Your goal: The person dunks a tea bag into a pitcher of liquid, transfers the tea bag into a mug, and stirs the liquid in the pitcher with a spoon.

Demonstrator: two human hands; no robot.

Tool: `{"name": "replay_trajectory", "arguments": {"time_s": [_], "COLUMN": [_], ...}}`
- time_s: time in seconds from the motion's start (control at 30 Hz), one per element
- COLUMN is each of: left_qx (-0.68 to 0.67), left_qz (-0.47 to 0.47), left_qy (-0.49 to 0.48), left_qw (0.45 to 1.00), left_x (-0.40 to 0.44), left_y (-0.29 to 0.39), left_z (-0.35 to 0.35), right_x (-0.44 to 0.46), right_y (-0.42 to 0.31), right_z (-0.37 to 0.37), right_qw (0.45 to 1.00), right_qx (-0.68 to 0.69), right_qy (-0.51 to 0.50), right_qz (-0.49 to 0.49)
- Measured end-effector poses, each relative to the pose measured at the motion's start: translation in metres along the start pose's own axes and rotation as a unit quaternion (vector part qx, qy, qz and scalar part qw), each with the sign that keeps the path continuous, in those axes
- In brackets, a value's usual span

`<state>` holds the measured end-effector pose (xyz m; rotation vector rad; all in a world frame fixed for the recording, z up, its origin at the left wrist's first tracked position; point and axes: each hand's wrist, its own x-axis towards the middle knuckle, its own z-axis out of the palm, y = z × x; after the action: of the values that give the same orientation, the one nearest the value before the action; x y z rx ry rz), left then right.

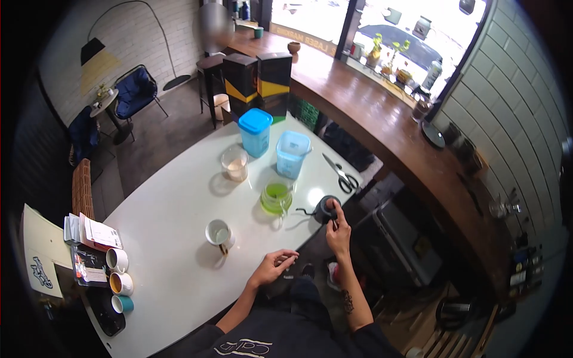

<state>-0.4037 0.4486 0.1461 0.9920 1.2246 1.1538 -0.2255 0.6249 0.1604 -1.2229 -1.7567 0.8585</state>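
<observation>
My right hand (338, 234) is wrapped round the handle side of a small dark gooseneck kettle (323, 213), a finger over its top. The kettle is at the table's right edge, its thin spout pointing left. My left hand (273, 268) hangs at the near edge, fingers loosely bent, holding nothing. Left of the kettle stands a glass jug (276, 200) of green liquid. A white mug (219, 234) with clear-looking liquid is above and left of my left hand. Farther back are a clear cup (236, 165) with beige contents, a lidded blue container (255, 134) and an open light-blue container (292, 156).
Black-handled scissors (343, 178) lie by the table's right edge. At the left end, several cups (121, 283) stand beside a black tray (106, 313) and papers (98, 232). Two black-and-yellow boxes (273, 83) rise behind the table. A wooden counter (358, 101) curves along the right.
</observation>
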Motion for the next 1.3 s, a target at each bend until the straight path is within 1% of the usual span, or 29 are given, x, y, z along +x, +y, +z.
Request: {"name": "replay_trajectory", "arguments": {"time_s": [0.03, 0.07, 0.13, 0.17, 0.2, 0.27, 0.3, 0.33, 0.4, 0.43, 0.47, 0.5, 0.53, 0.6, 0.7, 0.73, 0.8, 0.83, 1.0, 1.1, 1.17, 1.23, 1.3], "left_qx": [0.002, 0.008, 0.007, 0.008, 0.006, 0.006, -0.021, -0.048, -0.062, -0.079, -0.096, -0.126, -0.129, -0.257, -0.273, -0.289, -0.278, -0.265, -0.285, -0.296, -0.305, -0.297, -0.290], "left_qz": [-0.003, 0.004, -0.022, -0.023, -0.016, -0.012, -0.020, -0.027, -0.027, -0.012, 0.004, -0.026, -0.029, -0.062, -0.064, -0.066, -0.070, -0.072, -0.075, -0.072, -0.068, -0.051, -0.054], "left_qy": [0.008, 0.016, 0.038, 0.046, 0.052, 0.067, 0.069, 0.069, 0.076, 0.088, 0.100, 0.111, 0.114, 0.112, 0.136, 0.154, 0.166, 0.178, 0.212, 0.218, 0.220, 0.191, 0.200], "left_qw": [1.000, 1.000, 0.999, 0.999, 0.998, 0.998, 0.997, 0.996, 0.995, 0.993, 0.990, 0.985, 0.985, 0.958, 0.950, 0.943, 0.944, 0.945, 0.932, 0.927, 0.924, 0.934, 0.934], "left_x": [0.010, 0.020, 0.040, 0.052, 0.063, 0.083, 0.094, 0.104, 0.124, 0.136, 0.145, 0.150, 0.156, 0.164, 0.174, 0.177, 0.181, 0.182, 0.184, 0.179, 0.176, 0.173, 0.171], "left_y": [0.002, 0.003, 0.008, 0.010, 0.010, 0.012, 0.013, 0.015, 0.012, 0.001, 0.003, 0.005, 0.008, 0.010, 0.013, 0.014, 0.011, 0.011, 0.011, 0.016, 0.017, 0.016, 0.018], "left_z": [0.003, 0.006, 0.014, 0.017, 0.022, 0.031, 0.035, 0.040, 0.050, 0.052, 0.056, 0.059, 0.061, 0.066, 0.074, 0.077, 0.080, 0.083, 0.087, 0.086, 0.084, 0.080, 0.080], "right_x": [0.012, 0.023, 0.045, 0.054, 0.063, 0.076, 0.083, 0.087, 0.095, 0.099, 0.104, 0.110, 0.115, 0.126, 0.142, 0.147, 0.154, 0.158, 0.170, 0.177, 0.180, 0.184, 0.188], "right_y": [0.008, 0.007, 0.021, 0.009, 0.005, 0.006, 0.014, 0.014, 0.014, 0.009, 0.004, -0.002, -0.006, -0.007, -0.004, -0.002, 0.003, 0.003, 0.013, 0.008, 0.010, 0.010, 0.005], "right_z": [0.002, -0.003, 0.005, -0.001, -0.003, 0.003, 0.007, 0.010, 0.013, 0.009, 0.005, 0.000, -0.006, -0.015, -0.020, -0.020, -0.017, -0.016, -0.005, -0.007, -0.005, -0.003, -0.008], "right_qw": [1.000, 0.998, 0.996, 0.994, 0.988, 0.980, 0.973, 0.973, 0.964, 0.956, 0.955, 0.939, 0.919, 0.921, 0.939, 0.938, 0.939, 0.939, 0.933, 0.926, 0.923, 0.924, 0.927], "right_qx": [0.001, -0.035, -0.015, -0.037, -0.066, -0.102, -0.123, -0.117, -0.121, -0.137, -0.134, -0.170, -0.206, -0.200, -0.167, -0.167, -0.145, -0.143, -0.108, -0.107, -0.101, -0.084, -0.063], "right_qy": [-0.001, -0.048, -0.052, -0.103, -0.135, -0.160, -0.181, -0.186, -0.208, -0.236, -0.240, -0.281, -0.321, -0.319, -0.248, -0.250, -0.238, -0.239, -0.254, -0.295, -0.302, -0.302, -0.310], "right_qz": [-0.031, -0.009, -0.066, -0.017, -0.024, -0.063, -0.075, -0.074, -0.110, -0.106, -0.106, -0.102, -0.097, -0.100, -0.172, -0.170, -0.201, -0.200, -0.230, -0.209, -0.215, -0.219, -0.199]}}
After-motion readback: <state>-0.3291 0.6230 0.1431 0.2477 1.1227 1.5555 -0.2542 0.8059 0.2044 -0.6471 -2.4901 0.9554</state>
